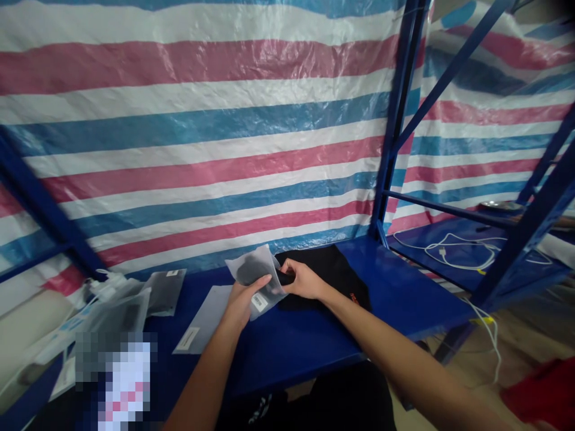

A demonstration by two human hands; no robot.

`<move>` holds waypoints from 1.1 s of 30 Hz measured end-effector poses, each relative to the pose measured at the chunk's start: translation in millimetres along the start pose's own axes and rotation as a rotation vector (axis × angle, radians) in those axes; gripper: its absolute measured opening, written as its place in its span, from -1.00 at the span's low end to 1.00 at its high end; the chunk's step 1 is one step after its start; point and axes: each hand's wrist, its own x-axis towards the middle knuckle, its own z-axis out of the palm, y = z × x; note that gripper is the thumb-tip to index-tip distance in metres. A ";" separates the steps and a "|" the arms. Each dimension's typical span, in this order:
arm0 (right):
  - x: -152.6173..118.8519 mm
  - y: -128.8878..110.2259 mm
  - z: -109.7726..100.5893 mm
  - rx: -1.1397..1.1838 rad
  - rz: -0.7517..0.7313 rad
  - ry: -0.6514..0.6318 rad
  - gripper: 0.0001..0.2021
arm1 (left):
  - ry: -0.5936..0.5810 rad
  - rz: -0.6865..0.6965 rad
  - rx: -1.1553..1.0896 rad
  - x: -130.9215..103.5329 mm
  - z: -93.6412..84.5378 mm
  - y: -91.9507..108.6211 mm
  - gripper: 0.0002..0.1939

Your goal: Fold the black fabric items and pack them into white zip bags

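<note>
My left hand (245, 299) is closed on a frosted translucent bag (265, 287) with a white label, held above the blue table. A dark item shows through the bag. At the bag's open right end, the fingers of my right hand (303, 280) are closed round a small black item (286, 278), partly inside the bag. Behind and right of my hands, a black cloth (332, 263) with small orange lettering lies on the table. Another frosted bag (206, 317), flat with a label, lies left of my left hand.
On the blue table (404, 293), more bags with dark contents (165, 292) and a white power strip (108, 286) sit at the left. Blue metal posts (390, 131) stand at both sides. White cables (467, 254) lie on the right shelf.
</note>
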 end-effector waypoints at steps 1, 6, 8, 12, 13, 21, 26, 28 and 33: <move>-0.4 -2.9 -2.8 0.008 0.002 -0.037 -0.51 | -0.002 -0.007 -0.008 -0.4 -0.8 1.4 -0.30; -1.4 -18.5 -14.3 0.205 -0.032 -0.093 -0.50 | -0.028 -0.086 -0.133 -1.7 -3.6 7.5 -0.39; -1.9 -18.5 -12.6 0.236 -0.046 -0.071 -0.62 | -0.029 -0.088 -0.154 -1.8 -3.6 7.1 -0.43; -3.6 -12.9 -3.2 0.279 0.036 -0.093 -0.57 | -0.009 -0.095 -0.154 -0.8 -4.7 2.0 -0.42; -4.1 -13.0 -1.7 0.266 0.056 -0.109 -0.58 | -0.013 -0.108 -0.155 -0.2 -5.6 0.9 -0.43; -7.3 -27.2 -3.4 0.124 -0.073 -0.072 -0.61 | 0.035 -0.151 -0.204 2.9 -11.7 -0.6 -0.45; -10.7 -24.1 -7.0 0.166 0.081 -0.180 -0.51 | 0.048 -0.168 -0.159 0.5 -6.9 -2.9 -0.48; -11.5 -26.0 -11.4 0.183 0.066 -0.158 -0.52 | 0.044 -0.120 -0.169 -1.4 -6.6 -1.2 -0.51; -13.1 -37.2 -22.0 0.107 -0.134 0.111 -0.64 | -0.054 0.029 -0.242 -16.5 -24.3 11.7 -0.37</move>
